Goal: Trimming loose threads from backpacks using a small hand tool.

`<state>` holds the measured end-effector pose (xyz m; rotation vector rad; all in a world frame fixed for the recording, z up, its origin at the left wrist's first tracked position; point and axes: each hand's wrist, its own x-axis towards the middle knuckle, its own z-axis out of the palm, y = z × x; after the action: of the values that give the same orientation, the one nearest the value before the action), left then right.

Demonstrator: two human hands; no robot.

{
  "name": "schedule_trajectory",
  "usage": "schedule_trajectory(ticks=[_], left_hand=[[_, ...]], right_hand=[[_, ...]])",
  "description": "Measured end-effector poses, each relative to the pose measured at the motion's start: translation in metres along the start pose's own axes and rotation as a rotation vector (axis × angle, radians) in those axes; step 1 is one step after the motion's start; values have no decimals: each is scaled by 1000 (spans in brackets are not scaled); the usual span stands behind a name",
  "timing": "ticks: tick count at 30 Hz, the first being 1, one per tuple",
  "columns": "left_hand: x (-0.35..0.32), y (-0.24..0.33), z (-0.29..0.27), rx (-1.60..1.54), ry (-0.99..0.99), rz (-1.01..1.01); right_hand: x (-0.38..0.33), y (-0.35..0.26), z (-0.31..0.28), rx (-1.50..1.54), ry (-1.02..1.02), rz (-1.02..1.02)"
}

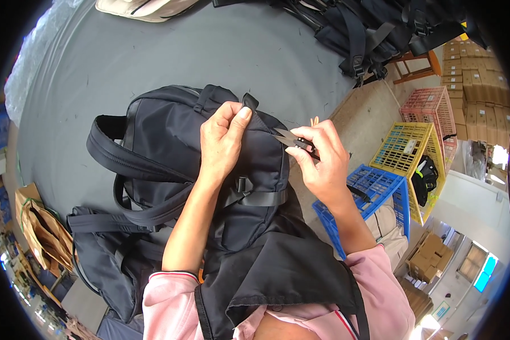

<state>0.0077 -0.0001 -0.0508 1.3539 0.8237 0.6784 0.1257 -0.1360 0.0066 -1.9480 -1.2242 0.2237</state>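
A black backpack [164, 127] lies on the grey table in front of me, its padded straps looped out to the left. My left hand [222, 134] pinches a short black strap [250, 102] between thumb and fingers at the bag's upper edge. In my right hand [323, 148] is a pair of thread snips [292, 139], held with the blades pointing left. Their tips are near the fabric just right of my left hand; whether they touch it I cannot tell. A black webbing strap with a buckle [260, 198] crosses the bag below my hands.
Another black bag [105, 258] lies at the lower left. More black bags [374, 34] are heaped at the far right, and a beige bag [144, 8] sits at the far edge. Blue [382, 190] and yellow crates [405, 147] stand right of the grey table [209, 54].
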Motion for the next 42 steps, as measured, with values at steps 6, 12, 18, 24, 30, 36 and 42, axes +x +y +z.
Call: schedule_trajectory(ticks=[6, 12, 18, 24, 30, 36, 42], left_hand=[[0, -4, 3, 14, 28, 35], [-5, 17, 8, 510, 77, 541], [12, -10, -11, 771, 58, 271], [-58, 2, 0, 305, 280, 147], [-69, 6, 28, 693, 390, 195], [-78, -5, 44, 958, 498, 171], [-87, 5, 61, 984, 602, 124]], right_hand=[[-5, 12, 8, 98, -1, 30], [-9, 22, 50, 1130, -145, 614], [-34, 17, 98, 1250, -159, 711], [-10, 54, 36, 1048, -477, 808], [74, 55, 64, 955, -623, 430], [81, 45, 84, 905, -878, 281], [85, 70, 69, 851, -988, 400]])
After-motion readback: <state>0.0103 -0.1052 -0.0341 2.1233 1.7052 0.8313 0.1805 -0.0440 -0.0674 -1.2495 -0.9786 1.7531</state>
